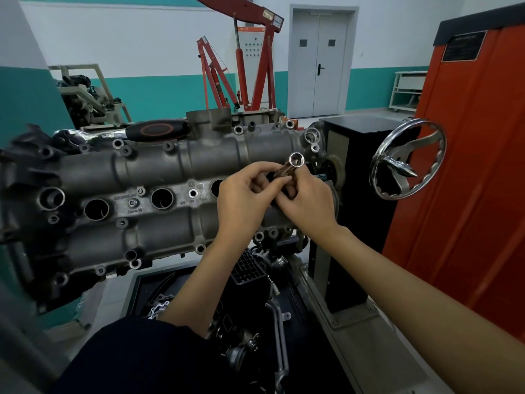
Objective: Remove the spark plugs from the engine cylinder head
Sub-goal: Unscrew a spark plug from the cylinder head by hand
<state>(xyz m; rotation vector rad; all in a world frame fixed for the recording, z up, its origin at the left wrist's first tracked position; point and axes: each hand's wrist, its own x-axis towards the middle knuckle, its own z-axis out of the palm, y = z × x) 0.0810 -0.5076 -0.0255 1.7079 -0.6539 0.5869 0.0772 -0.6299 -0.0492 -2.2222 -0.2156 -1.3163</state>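
1. Two hands meet at the centre of the frame, just above the cylinder head [159, 177]: the left hand [244, 194] and the right hand [308, 200] both hold a long socket [294, 164] between them.
2. The fingers of both hands are curled narrowly round the socket's body; its shiny open end points up and away, toward the upper right. It looks as if they are working something out of the tool, probably a spark plug, though none is plainly visible.
3. The cylinder head lies across the left and middle of the frame, clamped on a stand so its top faces the person. Three dark plug wells [162, 198] show in a row along its middle; a fourth would be hidden behind the hands.
4. A ratchet handle [157, 130], black with a red ring, rests on the far edge of the head, upper left of centre, likely parked within reach.
5. A chrome handwheel [409, 159] at the right probably turns the stand.
6. A red engine crane [241, 61] stands behind.
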